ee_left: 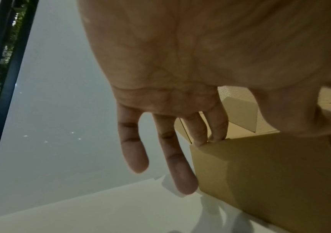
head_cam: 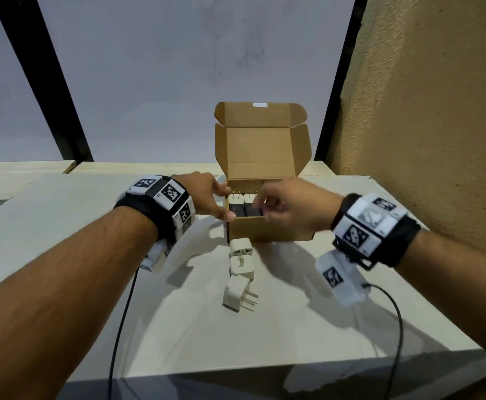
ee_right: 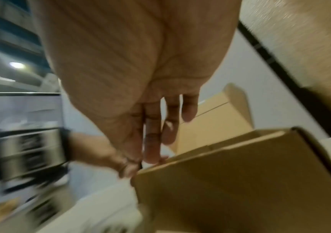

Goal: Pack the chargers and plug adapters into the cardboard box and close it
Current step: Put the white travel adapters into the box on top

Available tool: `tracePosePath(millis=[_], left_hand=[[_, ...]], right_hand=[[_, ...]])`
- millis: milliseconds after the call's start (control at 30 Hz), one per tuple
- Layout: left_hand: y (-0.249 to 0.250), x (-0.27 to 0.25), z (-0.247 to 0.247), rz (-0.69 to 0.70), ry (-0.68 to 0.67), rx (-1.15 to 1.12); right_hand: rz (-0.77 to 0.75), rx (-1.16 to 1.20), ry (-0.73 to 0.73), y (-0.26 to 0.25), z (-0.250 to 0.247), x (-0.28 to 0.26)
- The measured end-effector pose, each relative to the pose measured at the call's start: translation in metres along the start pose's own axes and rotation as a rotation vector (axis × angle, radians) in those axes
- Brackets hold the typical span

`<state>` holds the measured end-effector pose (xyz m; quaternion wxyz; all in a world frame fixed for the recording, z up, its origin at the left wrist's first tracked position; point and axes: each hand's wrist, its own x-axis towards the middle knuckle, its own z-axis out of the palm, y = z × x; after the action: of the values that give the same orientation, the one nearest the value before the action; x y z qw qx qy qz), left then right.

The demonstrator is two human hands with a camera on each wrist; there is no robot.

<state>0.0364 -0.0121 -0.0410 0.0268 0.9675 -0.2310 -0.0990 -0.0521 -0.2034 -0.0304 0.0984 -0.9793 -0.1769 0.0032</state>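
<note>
The cardboard box (head_cam: 267,230) stands mid-table with its lid (head_cam: 260,148) upright. Two black-and-white chargers (head_cam: 237,207) sit in its left part, prongs up. My left hand (head_cam: 223,202) rests on the box's left wall, thumb at the front corner; in the left wrist view two straight fingers (ee_left: 200,134) touch the box rim (ee_left: 240,140). My right hand (head_cam: 263,207) hovers blurred over the box opening. Its fingers (ee_right: 152,141) reach straight down past the box edge (ee_right: 230,181), with nothing seen in them. Three white plug adapters (head_cam: 241,247) (head_cam: 241,267) (head_cam: 236,294) lie in front of the box.
The white table (head_cam: 91,226) ends in a front edge (head_cam: 265,368) near me. A tan textured wall (head_cam: 423,111) rises close on the right. Black cables (head_cam: 120,327) (head_cam: 394,327) hang from both wrist units across the tabletop.
</note>
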Motion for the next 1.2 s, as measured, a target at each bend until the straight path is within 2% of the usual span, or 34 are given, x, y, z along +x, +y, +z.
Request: tracePosePath(millis=[67,133,300,567,700,833,900,1033,1200], left_hand=[[0.001,-0.003,-0.001,-0.005,0.012,0.024],[0.003,-0.005,-0.002,-0.001,0.008,0.033],[0.004,-0.008,-0.002,0.002,-0.001,0.013],[0.004,-0.003,-0.001,-0.034,0.007,0.049],[0.009,-0.004,-0.003,-0.029,0.011,0.078],[0.012,-0.001,-0.003,-0.031,0.003,0.087],[0.013,0.0,-0.003,-0.031,-0.005,0.093],[0.013,0.002,-0.003,-0.029,-0.005,0.088],[0.01,0.002,-0.003,-0.014,0.0,0.1]], right_hand=[[-0.185,-0.057,-0.128,-0.025,0.009,-0.019],[-0.261,-0.193,-0.189,-0.033,0.021,-0.023],[-0.264,-0.237,-0.248,-0.028,0.035,-0.007],[-0.099,-0.197,-0.273,-0.016,0.025,-0.011],[-0.076,-0.072,-0.178,0.0,-0.004,-0.009],[0.066,0.463,-0.1,0.018,-0.023,0.0],[0.093,0.621,-0.047,0.025,-0.02,0.007],[0.136,0.631,0.062,0.032,-0.012,0.023],[0.201,0.425,0.097,0.027,-0.004,0.045]])
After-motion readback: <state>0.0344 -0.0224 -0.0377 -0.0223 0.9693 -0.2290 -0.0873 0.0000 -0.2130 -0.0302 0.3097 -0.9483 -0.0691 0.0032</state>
